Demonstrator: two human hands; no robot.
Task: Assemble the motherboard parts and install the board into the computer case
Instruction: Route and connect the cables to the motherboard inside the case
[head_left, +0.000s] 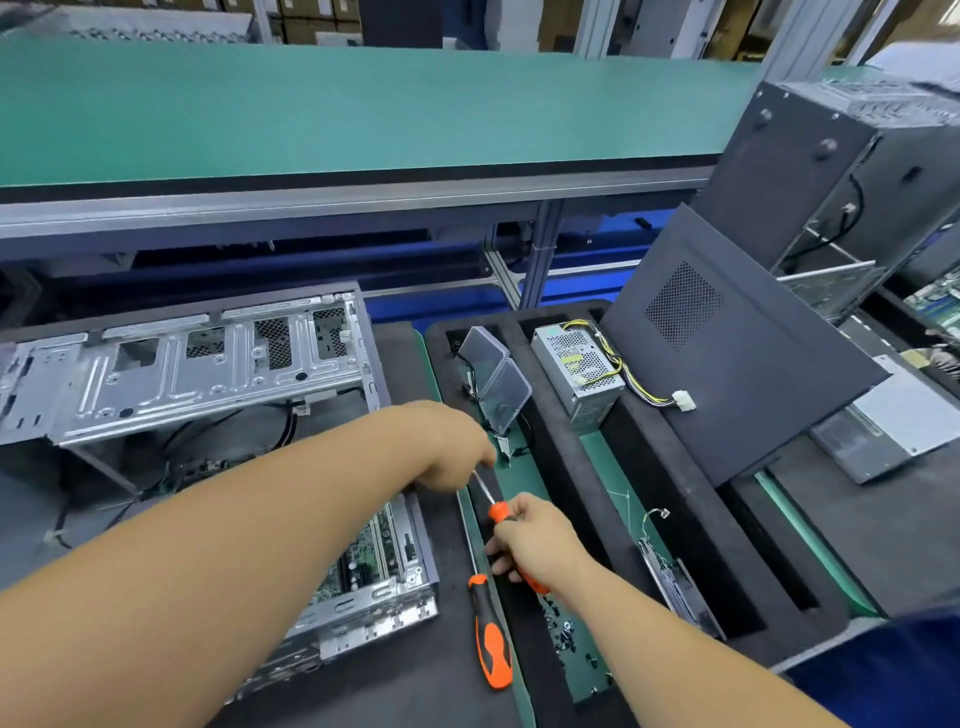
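Note:
An open metal computer case (218, 395) lies on the black mat at the left, with the green motherboard (374, 551) showing inside its near end. My right hand (535, 545) grips the orange handle of a screwdriver (498, 512) whose shaft points up and left. My left hand (457, 447) reaches across the case and its curled fingers meet the screwdriver's tip; whether they pinch a screw is hidden. A second orange-and-black screwdriver (488, 634) lies on the mat beside the case.
A black foam tray (582, 499) to the right holds a clear plastic box (496, 379), a grey power supply (579, 369) with yellow wires, loose black screws (566, 629) and a small drive bracket (675, 587). A dark side panel (727, 353) leans against another case (831, 171).

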